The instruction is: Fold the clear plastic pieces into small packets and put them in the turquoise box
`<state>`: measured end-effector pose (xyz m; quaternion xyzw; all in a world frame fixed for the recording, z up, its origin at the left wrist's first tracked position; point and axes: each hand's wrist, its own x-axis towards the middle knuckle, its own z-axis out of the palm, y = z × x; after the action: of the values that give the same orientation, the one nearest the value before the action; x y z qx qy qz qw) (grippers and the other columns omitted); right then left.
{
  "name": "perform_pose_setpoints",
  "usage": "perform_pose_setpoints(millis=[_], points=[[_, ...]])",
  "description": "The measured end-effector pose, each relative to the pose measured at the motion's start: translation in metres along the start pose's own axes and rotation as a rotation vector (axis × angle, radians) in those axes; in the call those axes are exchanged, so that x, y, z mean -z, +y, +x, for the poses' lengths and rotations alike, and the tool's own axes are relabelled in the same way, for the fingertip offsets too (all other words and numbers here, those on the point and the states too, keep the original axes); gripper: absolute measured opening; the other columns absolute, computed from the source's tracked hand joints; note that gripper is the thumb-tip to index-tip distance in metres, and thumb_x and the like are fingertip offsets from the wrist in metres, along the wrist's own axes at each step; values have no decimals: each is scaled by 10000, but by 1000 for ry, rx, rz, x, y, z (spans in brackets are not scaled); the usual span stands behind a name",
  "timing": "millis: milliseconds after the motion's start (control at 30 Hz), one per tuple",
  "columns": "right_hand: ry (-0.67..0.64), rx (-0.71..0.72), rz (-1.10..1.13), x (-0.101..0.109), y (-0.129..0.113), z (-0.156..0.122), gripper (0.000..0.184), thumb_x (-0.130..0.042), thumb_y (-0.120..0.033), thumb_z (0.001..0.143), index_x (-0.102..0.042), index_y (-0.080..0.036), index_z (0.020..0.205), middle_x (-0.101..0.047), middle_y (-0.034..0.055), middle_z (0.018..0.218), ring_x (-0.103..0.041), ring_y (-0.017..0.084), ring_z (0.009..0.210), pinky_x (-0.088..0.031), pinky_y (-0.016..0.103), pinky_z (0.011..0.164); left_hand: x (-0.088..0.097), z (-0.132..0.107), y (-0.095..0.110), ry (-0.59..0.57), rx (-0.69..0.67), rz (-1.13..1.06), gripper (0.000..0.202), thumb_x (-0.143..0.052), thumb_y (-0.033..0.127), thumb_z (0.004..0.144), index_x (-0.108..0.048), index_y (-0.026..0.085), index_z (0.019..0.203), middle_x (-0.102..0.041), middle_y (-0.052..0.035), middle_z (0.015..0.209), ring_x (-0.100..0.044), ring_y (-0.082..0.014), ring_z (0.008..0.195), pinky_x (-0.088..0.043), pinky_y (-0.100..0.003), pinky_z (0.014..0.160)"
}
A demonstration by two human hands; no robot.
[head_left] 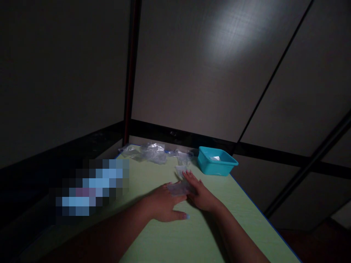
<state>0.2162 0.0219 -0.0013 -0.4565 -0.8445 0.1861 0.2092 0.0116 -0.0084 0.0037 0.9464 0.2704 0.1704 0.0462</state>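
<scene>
Left hand (163, 205) spread wide, right hand (202, 195) flat, apparently, in dim light, to steady the bag (177, 189); tub (218, 168) sits far right.

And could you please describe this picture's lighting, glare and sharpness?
Head view throughout: dim overall, with soft glare on the grey wall panel and highlights on the crumpled clear plastic bags; a shadow on the pale green tabletop beside the bare right forearm; little detail in the thin translucent plastic sheet by the bare right hand; blue blocky pixelation hides part of the left side.
</scene>
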Motion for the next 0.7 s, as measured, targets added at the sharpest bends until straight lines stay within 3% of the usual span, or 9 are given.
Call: perform_pose_setpoints(millis=[267, 700], points=[[-48, -67, -33, 4, 2, -3, 822, -440, -38, 683, -129, -323, 1388, -82, 50, 1468, -40, 231, 1338, -28, 582, 1012, -1, 0, -1, -17, 21, -5, 586, -407, 598, 802, -384, 274, 1291, -363, -61, 1384, -370, -280, 1226, -269, -447, 1007], [-54, -46, -96, 4, 9, -4, 770, -387, -43, 748, -75, -318, 1396, -66, 59, 1473, -34, 218, 1340, -83, 556, 1025, 0, -2, -5, -82, 66, 12, 554, -335, 558, 857, -318, 287, 1340, -378, -84, 1370, -369, -271, 1234, -236, -492, 1012]])
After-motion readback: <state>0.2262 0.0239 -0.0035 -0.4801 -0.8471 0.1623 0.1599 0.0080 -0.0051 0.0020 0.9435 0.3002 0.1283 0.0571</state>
